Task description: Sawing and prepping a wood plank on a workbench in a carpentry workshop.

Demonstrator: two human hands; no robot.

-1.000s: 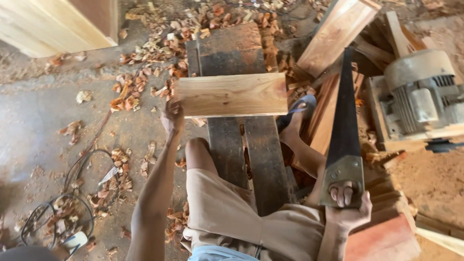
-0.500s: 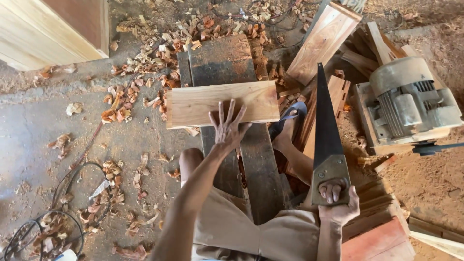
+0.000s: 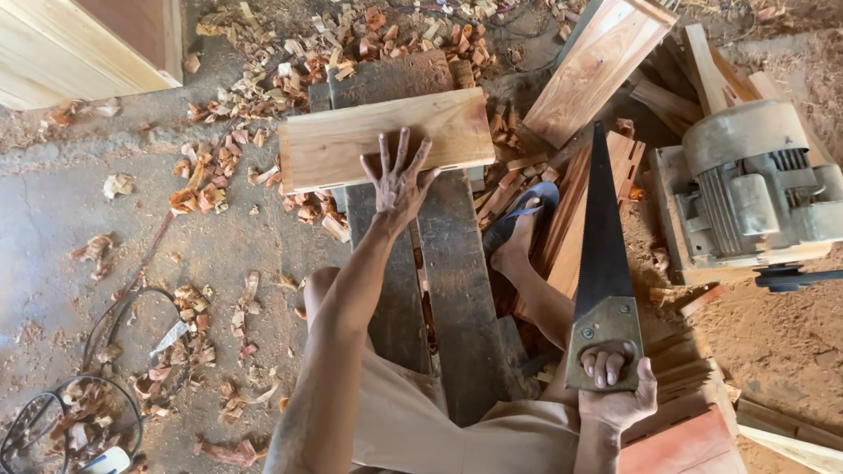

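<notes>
**Plank pinned flat, saw waiting off to the right**

Plank (image 3: pixel 386 140) first, in the head view (the only view there is): a pale, short board lying crosswise over the far end of a dark, worn wooden desk (image 3: pixel 457 290), its ends overhanging both sides. The left hand (image 3: pixel 399 180) is spread wide, fingers fanned, palm pressing on the plank's near edge where it meets the desk. Nothing is gripped there; it is a flat hold-down.

The right hand (image 3: pixel 615 391) is wrapped tight through the handle of a handsaw (image 3: pixel 601 263), blade pointing away from the person and raised well apart from the plank, over a stack of reddish boards (image 3: pixel 580 219).

By my read, this is the steadying step: board placed, cut not begun. The next move calls for bringing the blade across to the plank, setting the teeth on an overhanging end, and keeping those spread fingers out of the line.

Around it: a bare foot in a blue sandal (image 3: pixel 522 219) rests on the reddish boards just right of the desk, between saw and plank, so the blade has to pass above it. An electric motor (image 3: pixel 755 189) sits further right. Wood shavings (image 3: pixel 263 96) litter the floor, and a dark cable (image 3: pixel 97 351) loops at the lower left.
</notes>
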